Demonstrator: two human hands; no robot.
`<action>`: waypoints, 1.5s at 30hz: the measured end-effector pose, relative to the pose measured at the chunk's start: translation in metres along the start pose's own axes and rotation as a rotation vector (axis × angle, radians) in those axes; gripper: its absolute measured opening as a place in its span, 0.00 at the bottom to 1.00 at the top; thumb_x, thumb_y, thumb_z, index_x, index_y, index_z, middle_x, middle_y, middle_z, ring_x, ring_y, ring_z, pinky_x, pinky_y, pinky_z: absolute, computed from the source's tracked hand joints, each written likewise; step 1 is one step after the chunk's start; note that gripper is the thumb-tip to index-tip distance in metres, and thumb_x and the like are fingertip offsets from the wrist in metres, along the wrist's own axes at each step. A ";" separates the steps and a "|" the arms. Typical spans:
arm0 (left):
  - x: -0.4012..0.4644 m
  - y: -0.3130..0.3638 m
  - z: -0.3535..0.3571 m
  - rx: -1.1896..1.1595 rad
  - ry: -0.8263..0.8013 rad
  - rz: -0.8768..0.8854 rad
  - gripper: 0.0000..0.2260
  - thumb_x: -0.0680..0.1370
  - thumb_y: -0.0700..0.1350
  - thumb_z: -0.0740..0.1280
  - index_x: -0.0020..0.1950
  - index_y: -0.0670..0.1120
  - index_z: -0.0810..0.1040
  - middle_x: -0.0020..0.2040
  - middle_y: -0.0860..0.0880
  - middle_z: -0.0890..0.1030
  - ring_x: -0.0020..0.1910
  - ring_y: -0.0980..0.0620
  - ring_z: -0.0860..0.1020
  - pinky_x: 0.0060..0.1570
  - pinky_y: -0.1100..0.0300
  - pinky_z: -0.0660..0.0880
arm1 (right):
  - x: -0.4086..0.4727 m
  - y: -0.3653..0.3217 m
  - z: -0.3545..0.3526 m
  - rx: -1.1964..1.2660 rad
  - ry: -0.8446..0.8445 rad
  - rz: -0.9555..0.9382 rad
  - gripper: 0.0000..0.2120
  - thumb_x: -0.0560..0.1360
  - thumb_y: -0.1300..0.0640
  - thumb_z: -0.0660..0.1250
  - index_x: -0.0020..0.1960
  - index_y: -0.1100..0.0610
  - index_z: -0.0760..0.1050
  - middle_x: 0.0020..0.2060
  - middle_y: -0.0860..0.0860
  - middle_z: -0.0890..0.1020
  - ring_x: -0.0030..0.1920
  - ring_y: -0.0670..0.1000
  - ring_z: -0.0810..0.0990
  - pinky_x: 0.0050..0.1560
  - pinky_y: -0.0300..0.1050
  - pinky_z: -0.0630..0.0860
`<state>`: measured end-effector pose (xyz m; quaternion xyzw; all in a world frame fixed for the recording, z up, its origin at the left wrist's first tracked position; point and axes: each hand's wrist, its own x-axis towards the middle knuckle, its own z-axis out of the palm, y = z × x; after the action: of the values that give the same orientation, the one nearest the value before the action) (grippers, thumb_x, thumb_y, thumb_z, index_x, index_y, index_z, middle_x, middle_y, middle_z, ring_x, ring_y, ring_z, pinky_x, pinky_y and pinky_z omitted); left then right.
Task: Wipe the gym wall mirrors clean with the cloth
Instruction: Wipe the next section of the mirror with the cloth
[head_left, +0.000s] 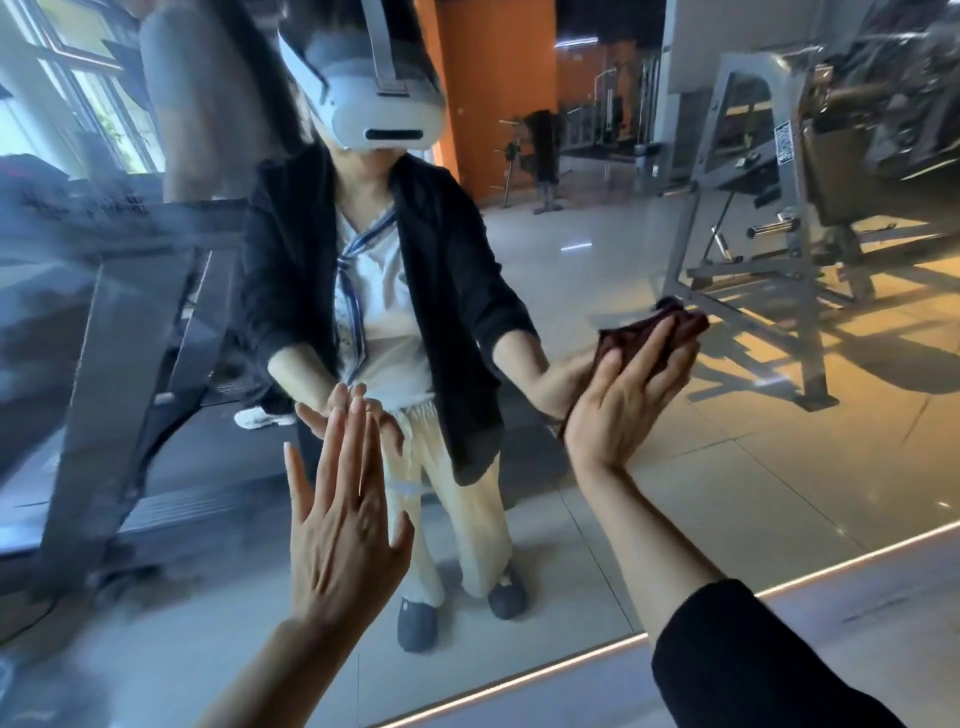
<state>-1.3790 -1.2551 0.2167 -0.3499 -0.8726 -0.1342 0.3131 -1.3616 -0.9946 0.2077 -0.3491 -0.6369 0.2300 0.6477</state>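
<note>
Head view: a person stands close to a gym wall mirror (701, 467), both arms raised to the glass. Their right hand (618, 395) presses a dark reddish-brown cloth (660, 332) flat against the mirror at centre right, fingers straight and close together, the cloth bunched under the fingertips and palm and showing above and beside them. A dark sleeve (748, 660) covers that forearm at the near right. Their left hand (343, 525) is spread flat on the glass at lower centre, fingers straight and holding nothing, its fingertips meeting those of its own reflection.

Reflected in the mirror, the person wears a white headset (374, 93) with a strap over the head, a black jacket over a light top and pale trousers. To the left in the reflection a treadmill (114, 332) stands blurred before bright windows. To the right, a grey steel weight machine (769, 218) rests on a tiled floor; a small label is fixed to its frame, its print too small to read. An orange column (498, 78) rises behind the reflected figure. A lit strip (571, 660) runs along the mirror's lower edge, near the floor.
</note>
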 end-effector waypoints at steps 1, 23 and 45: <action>0.001 0.001 -0.001 -0.002 0.003 0.000 0.43 0.70 0.47 0.66 0.82 0.40 0.50 0.82 0.44 0.50 0.81 0.47 0.48 0.78 0.44 0.38 | -0.012 -0.017 0.003 0.022 -0.006 -0.034 0.26 0.83 0.54 0.56 0.77 0.65 0.63 0.75 0.69 0.62 0.75 0.69 0.61 0.74 0.67 0.61; 0.073 0.094 0.021 0.015 0.126 0.215 0.38 0.67 0.42 0.69 0.77 0.37 0.64 0.78 0.40 0.63 0.79 0.43 0.56 0.77 0.39 0.44 | 0.114 0.089 -0.023 -0.125 0.011 -0.283 0.26 0.85 0.46 0.50 0.78 0.58 0.62 0.75 0.67 0.63 0.74 0.67 0.63 0.73 0.66 0.63; 0.114 0.147 0.024 -0.007 0.269 0.196 0.36 0.68 0.41 0.70 0.76 0.36 0.65 0.75 0.38 0.68 0.74 0.40 0.64 0.76 0.36 0.49 | 0.178 0.063 -0.021 -0.130 0.108 -0.576 0.26 0.83 0.48 0.54 0.77 0.59 0.67 0.73 0.66 0.69 0.73 0.64 0.67 0.73 0.64 0.63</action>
<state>-1.3516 -1.0789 0.2736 -0.4134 -0.7840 -0.1515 0.4375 -1.3174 -0.8253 0.2800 -0.2067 -0.6877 -0.0236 0.6956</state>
